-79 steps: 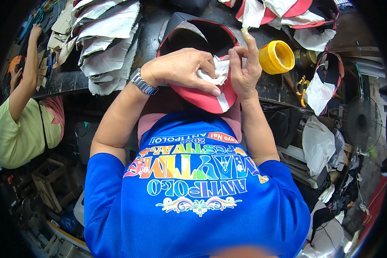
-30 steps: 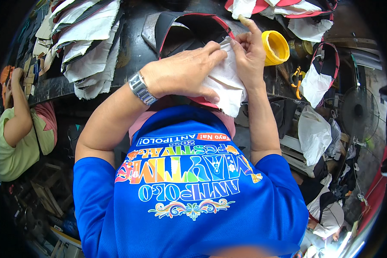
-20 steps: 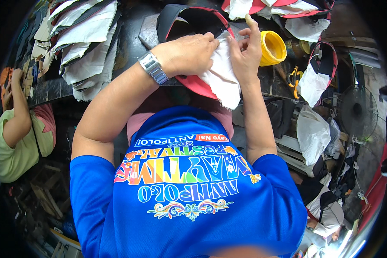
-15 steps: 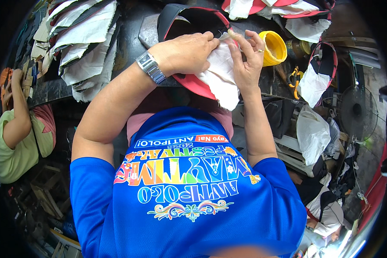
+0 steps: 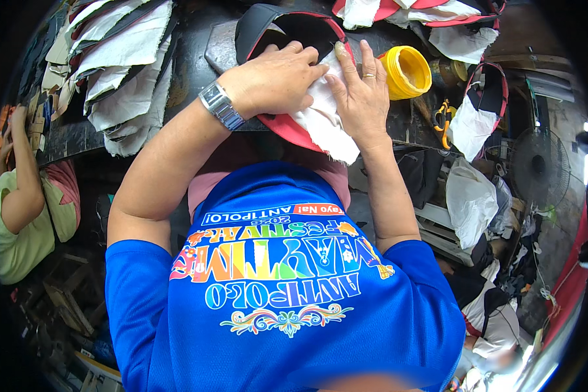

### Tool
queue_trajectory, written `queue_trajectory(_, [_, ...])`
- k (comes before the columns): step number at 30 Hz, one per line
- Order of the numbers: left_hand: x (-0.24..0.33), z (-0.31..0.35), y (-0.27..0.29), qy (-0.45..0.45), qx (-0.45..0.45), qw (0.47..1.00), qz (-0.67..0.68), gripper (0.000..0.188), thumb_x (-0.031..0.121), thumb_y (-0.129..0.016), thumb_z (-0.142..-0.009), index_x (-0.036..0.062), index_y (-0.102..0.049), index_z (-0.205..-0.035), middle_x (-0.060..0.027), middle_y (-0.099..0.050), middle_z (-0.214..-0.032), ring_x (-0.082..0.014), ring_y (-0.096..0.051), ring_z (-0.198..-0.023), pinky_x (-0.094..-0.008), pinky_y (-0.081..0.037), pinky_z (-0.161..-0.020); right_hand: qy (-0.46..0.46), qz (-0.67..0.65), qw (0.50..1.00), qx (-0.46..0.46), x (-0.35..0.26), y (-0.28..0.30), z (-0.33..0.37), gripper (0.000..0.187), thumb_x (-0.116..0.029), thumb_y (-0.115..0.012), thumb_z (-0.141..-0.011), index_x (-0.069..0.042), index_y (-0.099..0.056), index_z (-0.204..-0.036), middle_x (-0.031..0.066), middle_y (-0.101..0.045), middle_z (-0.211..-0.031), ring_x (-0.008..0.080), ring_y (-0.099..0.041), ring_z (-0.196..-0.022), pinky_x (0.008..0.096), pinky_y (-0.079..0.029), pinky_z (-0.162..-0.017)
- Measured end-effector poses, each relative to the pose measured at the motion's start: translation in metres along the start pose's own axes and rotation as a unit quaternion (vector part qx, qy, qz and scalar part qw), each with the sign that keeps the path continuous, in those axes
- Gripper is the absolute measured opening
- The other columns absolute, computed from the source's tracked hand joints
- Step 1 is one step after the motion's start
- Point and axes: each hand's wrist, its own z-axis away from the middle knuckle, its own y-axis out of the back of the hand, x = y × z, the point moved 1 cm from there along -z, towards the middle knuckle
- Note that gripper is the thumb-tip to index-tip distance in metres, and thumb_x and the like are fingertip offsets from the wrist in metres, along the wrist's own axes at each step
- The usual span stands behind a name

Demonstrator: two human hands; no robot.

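Note:
A black and red shoe upper (image 5: 258,29) with a frayed white cloth lining (image 5: 330,127) lies at the near edge of the dark worktable. My left hand (image 5: 271,78), wearing a metal watch, is bent over the upper and holds it, fingers on its inner side and thumb by the lining. Flat on the lining's right side rests my right hand (image 5: 362,98), its fingers stretched out and a ring on one. Pale residue shows on a right fingertip. Just beyond that hand stands an open yellow jar (image 5: 408,72), its inside edge coated.
A stack of cloth-lined pieces (image 5: 130,72) lies to the left. More red and black uppers (image 5: 431,16) sit at the back right. Orange-handled scissors (image 5: 444,121) hang by the table edge near another upper (image 5: 480,117). A fan (image 5: 539,166) stands right; a co-worker (image 5: 23,209) sits left.
My right hand has moved slightly left and down, from pinching at the lining's edge to lying flatter on it. The left hand's fingers have spread a little.

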Motion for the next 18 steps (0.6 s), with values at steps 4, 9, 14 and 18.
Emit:
queue_trajectory(4, [0.004, 0.004, 0.003, 0.011, 0.017, 1.0, 0.001, 0.064, 0.02, -0.069, -0.085, 0.0055, -0.055, -0.146, -0.0218, -0.051, -0.147, -0.0372, -0.049, -0.138, -0.0438, -0.045, -0.111, -0.016, 0.009, 0.999, -0.035, -0.001, 0.002, 0.001, 0.06, -0.05, -0.062, -0.098, -0.02, -0.055, -0.15, 0.0194, -0.042, -0.159, 0.0413, -0.045, -0.137, 0.0522, -0.043, -0.104])
queue_trajectory(9, [0.002, -0.008, 0.01, 0.031, -0.078, 0.996, 0.016, 0.061, 0.02, -0.07, -0.086, 0.0046, -0.056, -0.143, -0.0256, -0.048, -0.151, -0.0396, -0.048, -0.141, -0.0456, -0.044, -0.113, -0.038, -0.012, 0.995, -0.096, 0.0, 0.003, 0.002, 0.064, -0.051, -0.062, -0.097, -0.019, -0.053, -0.151, 0.0212, -0.043, -0.158, 0.0434, -0.045, -0.139, 0.0538, -0.042, -0.106])
queue_trajectory(14, [-0.002, -0.012, 0.014, 0.029, -0.073, 0.994, 0.072, 0.054, 0.022, -0.074, -0.084, -0.0017, -0.058, -0.131, -0.0268, -0.057, -0.137, -0.0411, -0.056, -0.13, -0.0447, -0.047, -0.109, -0.03, -0.016, 0.99, -0.135, 0.005, 0.01, 0.001, 0.057, -0.05, -0.062, -0.098, -0.023, -0.057, -0.148, 0.0239, -0.045, -0.154, 0.0447, -0.044, -0.139, 0.0549, -0.041, -0.108])
queue_trajectory(18, [-0.007, -0.008, 0.016, 0.047, -0.043, 0.993, 0.102, 0.06, 0.021, -0.077, -0.081, -0.0064, -0.053, -0.128, -0.027, -0.06, -0.129, -0.0389, -0.061, -0.123, -0.0413, -0.048, -0.106, -0.03, -0.054, 0.987, -0.149, 0.008, 0.013, 0.002, 0.048, -0.05, -0.062, -0.098, -0.033, -0.063, -0.143, 0.0239, -0.047, -0.152, 0.0453, -0.043, -0.14, 0.055, -0.04, -0.11])
